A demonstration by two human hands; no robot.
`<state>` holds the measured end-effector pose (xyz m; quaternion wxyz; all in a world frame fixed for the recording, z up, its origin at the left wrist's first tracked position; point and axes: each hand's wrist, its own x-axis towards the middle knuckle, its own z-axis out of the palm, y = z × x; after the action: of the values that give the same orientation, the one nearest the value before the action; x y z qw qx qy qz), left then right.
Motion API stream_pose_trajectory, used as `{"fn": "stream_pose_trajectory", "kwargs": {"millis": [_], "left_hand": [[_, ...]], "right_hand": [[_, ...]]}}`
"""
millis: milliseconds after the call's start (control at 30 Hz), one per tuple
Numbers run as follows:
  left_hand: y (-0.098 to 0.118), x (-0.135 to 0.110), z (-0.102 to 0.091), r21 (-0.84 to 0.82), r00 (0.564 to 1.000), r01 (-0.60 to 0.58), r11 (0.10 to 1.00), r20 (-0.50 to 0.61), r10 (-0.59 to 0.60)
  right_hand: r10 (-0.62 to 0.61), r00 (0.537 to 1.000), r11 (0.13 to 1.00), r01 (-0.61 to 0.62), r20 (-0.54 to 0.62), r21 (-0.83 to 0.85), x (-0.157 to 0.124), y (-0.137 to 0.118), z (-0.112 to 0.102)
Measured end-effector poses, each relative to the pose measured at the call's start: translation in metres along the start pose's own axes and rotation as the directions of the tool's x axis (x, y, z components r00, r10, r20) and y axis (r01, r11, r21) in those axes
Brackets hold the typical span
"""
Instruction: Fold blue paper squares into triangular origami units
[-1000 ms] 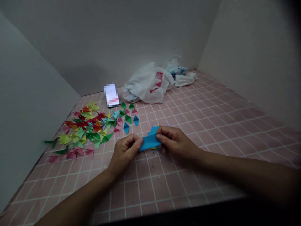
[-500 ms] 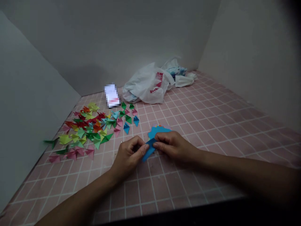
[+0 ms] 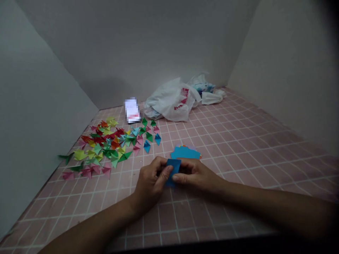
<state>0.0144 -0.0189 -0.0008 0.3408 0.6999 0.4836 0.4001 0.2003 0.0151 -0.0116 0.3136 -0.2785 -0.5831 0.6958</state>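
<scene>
Between my two hands is a folded blue sheet of origami paper [image 3: 174,169], held upright and narrow. My left hand [image 3: 153,177] pinches its left side, thumb laid across the front. From the right, my right hand [image 3: 199,175] grips the other edge, its thumb near the paper's lower half. Fingers behind the paper are partly hidden. Just beyond my hands lies a stack of coloured paper sheets [image 3: 185,152], blue on top, with orange and lilac edges showing. Two folded blue paper pieces [image 3: 147,146] rest on the cloth to the left of the stack.
Many folded paper cranes [image 3: 106,148] in several colours spread over the left of the pink checked cloth [image 3: 251,151]. A lit phone [image 3: 132,110] stands behind them. White plastic bags [image 3: 172,100] lie against the back wall, and grey walls rise on both sides.
The blue paper has turned from a slant to nearly upright, and my hands have come closer together around it. The whole view has shifted slightly, uncovering more of the paper stack.
</scene>
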Motion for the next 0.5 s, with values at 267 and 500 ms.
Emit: {"fn": "stream_pose_trajectory", "kwargs": {"millis": [267,500], "left_hand": [[0.0015,0.0009,0.0001,-0.1,0.987,0.095,0.991,0.138,-0.081],[0.0052,0.0026,0.0,-0.153,0.979,0.135,0.979,0.171,-0.108]], "right_hand": [[-0.2,0.969,0.897,0.122,-0.143,-0.424,-0.003,-0.0031,-0.0096],[-0.244,0.969,0.797,0.215,0.026,-0.565,-0.0048,-0.0057,-0.0078]]}}
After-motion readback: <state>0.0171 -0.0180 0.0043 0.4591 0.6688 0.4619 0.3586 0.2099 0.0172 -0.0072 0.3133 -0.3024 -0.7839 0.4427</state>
